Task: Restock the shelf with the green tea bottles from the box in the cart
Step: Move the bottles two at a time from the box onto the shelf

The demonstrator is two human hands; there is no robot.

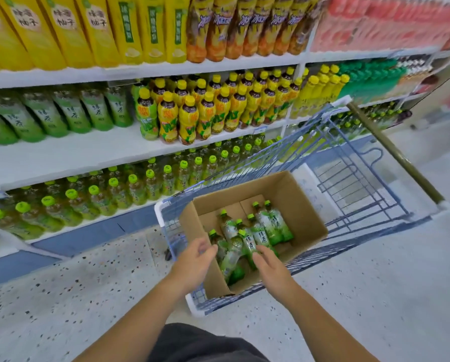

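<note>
Nearest us is a dark garment [205,343] at the bottom edge, with two bare forearms running up from it toward the cart [362,184].

The left hand [194,261] hovers at the near-left wall of the box [299,202]. Its fingers are loosely curved, the thumb is apart, and it holds nothing. We can't confirm contact with the cardboard.

The right hand [272,265] is over the box's near corner, relaxed and not clenched. Its fingertips [258,254] are at the body of the nearest bottle, touching or just above; we cannot tell. Neither hand has a grasp.

The green tea bottles [265,231], about seven, sit loose in the box, which stands in the cart's near end. They are bunched toward the box's near corner, and the floor by its far-left wall is bare. They lie tilted, caps toward the far-left wall on the shelf side and bases toward the near-right wall. The long axis is roughly in line with the right forearm and crosses the left one.

The bottles lie straight ahead, between the two hands, and the right hand is nearer.

The shelf [62,155] is to the left and higher. A matching shelved row [46,113] stands at its left end, with bare board along the front edge.

We judge the step as reach-to-pick. The next move is probably the right hand wrapping across a bottle body, then lifting it over the box wall and cart rim and swinging left. Neighbouring bottles overlap, so one may drag or roll.
</note>
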